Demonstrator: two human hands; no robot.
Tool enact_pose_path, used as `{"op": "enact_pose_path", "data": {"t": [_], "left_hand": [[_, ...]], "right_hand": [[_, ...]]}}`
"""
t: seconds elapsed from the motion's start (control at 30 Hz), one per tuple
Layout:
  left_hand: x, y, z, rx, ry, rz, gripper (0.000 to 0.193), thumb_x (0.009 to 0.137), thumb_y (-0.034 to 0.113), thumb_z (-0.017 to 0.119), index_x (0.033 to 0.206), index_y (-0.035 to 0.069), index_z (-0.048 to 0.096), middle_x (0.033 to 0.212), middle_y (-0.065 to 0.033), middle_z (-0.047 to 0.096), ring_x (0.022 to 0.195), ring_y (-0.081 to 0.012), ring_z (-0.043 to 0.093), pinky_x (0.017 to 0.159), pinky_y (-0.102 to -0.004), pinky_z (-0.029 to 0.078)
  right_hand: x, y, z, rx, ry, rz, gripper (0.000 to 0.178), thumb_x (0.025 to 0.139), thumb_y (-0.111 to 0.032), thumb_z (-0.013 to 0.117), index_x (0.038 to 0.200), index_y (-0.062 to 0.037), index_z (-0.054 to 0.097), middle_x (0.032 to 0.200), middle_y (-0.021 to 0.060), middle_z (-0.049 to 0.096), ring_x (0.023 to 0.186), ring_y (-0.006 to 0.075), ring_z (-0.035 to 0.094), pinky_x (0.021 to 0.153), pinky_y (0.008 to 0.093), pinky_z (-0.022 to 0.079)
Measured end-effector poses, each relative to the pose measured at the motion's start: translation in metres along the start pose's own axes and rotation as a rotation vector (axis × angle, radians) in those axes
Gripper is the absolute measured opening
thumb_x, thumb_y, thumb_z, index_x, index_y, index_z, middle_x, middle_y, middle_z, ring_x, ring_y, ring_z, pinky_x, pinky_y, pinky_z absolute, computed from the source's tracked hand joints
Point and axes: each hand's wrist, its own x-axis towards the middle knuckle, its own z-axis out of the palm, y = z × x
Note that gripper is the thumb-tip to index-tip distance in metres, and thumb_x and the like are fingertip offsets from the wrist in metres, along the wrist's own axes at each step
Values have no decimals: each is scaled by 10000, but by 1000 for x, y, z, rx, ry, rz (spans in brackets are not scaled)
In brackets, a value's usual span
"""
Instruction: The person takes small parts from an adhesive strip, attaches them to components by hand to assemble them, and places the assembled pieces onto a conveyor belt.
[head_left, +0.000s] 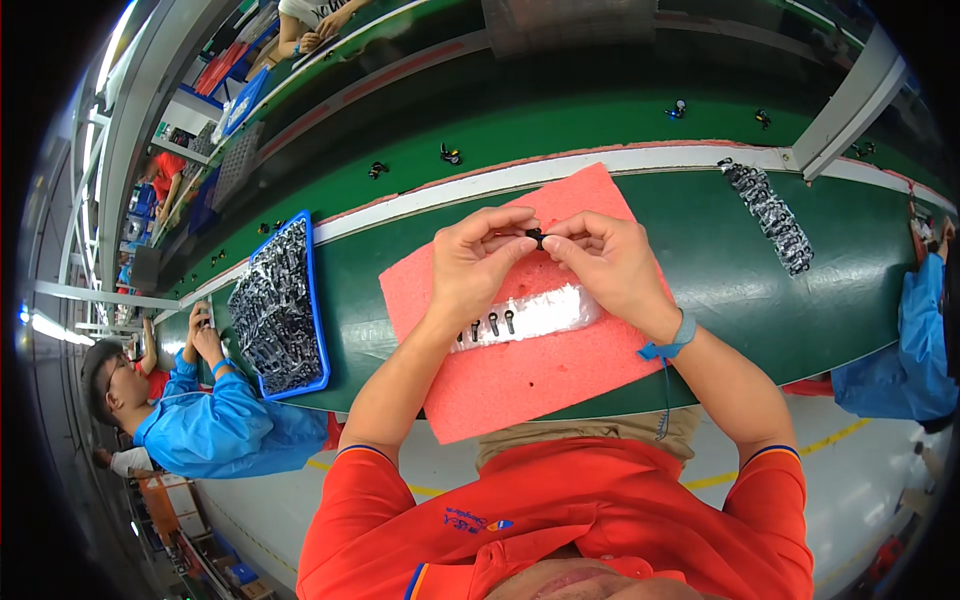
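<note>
Between the fingertips of both hands is a small black part (pixel 537 237), its exact kind too small to make out. My left hand (pixel 477 255) pinches it from one side, my right hand (pixel 607 258) from the other, above a pink foam sheet (pixel 480 400). Below the hands, on the foam, lies a clear plastic strip (pixel 550 312) with several small black pieces (pixel 493 323) at its left end. A blue wrist strap (pixel 680 338) with a coiled cord circles my right wrist.
A blue tray (pixel 318 340) heaped with small black parts stands left on the green table (pixel 370 310). Right lies a strip of bagged parts (pixel 768 217). Beyond the white rail (pixel 470 196), small parts (pixel 450 155) lie on a green belt. A co-worker in blue (pixel 220 425) sits left; another blue sleeve (pixel 905 350) shows right.
</note>
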Motion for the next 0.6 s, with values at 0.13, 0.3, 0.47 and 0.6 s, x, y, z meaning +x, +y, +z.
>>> {"op": "enact_pose_path", "data": {"t": [0.13, 0.3, 0.47, 0.6], "left_hand": [[0, 6, 2, 26, -12, -29, 370, 895, -132, 712, 1252, -36, 718, 1167, -127, 742, 1083, -169, 711, 949, -288, 609], [0, 16, 2, 120, -9, -57, 430, 880, -153, 716, 1300, -62, 688, 1130, -141, 742, 1043, -178, 720, 951, -297, 609], [0, 14, 0, 117, 7, 5, 440, 861, -113, 749, 1291, -29, 707, 1150, -142, 743, 1033, -182, 730, 938, -300, 613], [-1, 23, 5, 223, 25, 236, 452, 810, -13, 834, 1251, 11, 740, 1225, -136, 728, 1067, -199, 725, 927, -325, 604]], "right_hand": [[-4, -6, 2, -107, 50, -152, 139, 960, -78, 759, 1025, 44, 750, 909, 86, 781, 788, 105, 725, 713, 254, 588], [-6, -10, 9, -115, 115, -215, 118, 939, -66, 774, 977, 44, 753, 875, 93, 781, 773, 113, 731, 690, 257, 585], [1, 0, 3, 140, -4, -31, 155, 1000, -120, 730, 1056, 24, 740, 940, 61, 763, 778, 102, 718, 700, 243, 588], [12, 9, -12, 550, -281, 247, 220, 1070, -224, 661, 1149, -21, 694, 977, 31, 722, 797, 87, 689, 712, 236, 593]]}}
